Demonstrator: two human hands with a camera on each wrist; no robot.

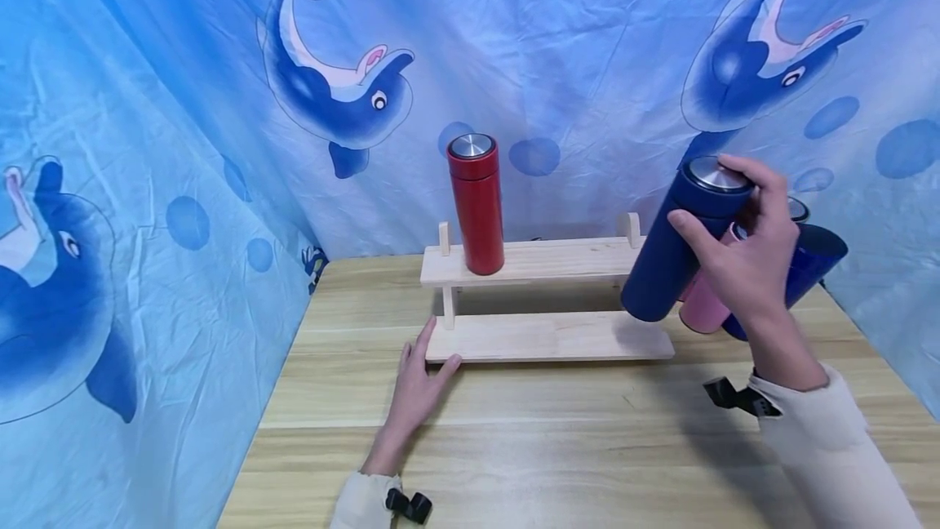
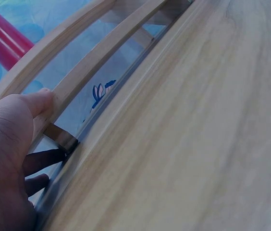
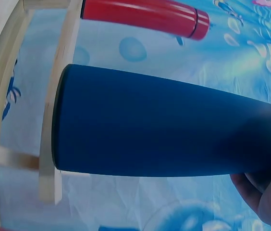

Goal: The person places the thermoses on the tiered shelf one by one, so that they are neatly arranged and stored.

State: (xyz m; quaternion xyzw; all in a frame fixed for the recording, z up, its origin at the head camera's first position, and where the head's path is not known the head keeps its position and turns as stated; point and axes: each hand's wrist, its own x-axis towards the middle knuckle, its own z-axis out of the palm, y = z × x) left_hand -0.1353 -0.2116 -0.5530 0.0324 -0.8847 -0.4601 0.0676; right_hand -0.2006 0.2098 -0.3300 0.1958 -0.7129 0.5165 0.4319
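Observation:
My right hand [image 1: 760, 268] grips a navy thermos flask [image 1: 664, 247] near its silver-topped lid. The flask hangs tilted in the air, its base over the right end of a two-tier wooden shelf [image 1: 551, 336]. In the right wrist view the flask's body [image 3: 164, 125] fills the middle. At the shelf's lower left corner, my left hand [image 1: 419, 386] holds the board's end. The left wrist view shows the thumb [image 2: 39, 101] on the board's edge, fingers past its end. A red thermos flask [image 1: 479, 211] stands upright on the upper tier's left.
Right of the shelf, partly behind my right hand, are a pink flask [image 1: 707, 302] and a glossy blue cylinder [image 1: 817, 255]. A silver-topped lid [image 1: 797, 209] shows behind them. The wood-grain table [image 1: 529, 447] borders a dolphin-printed blue curtain [image 1: 573, 47].

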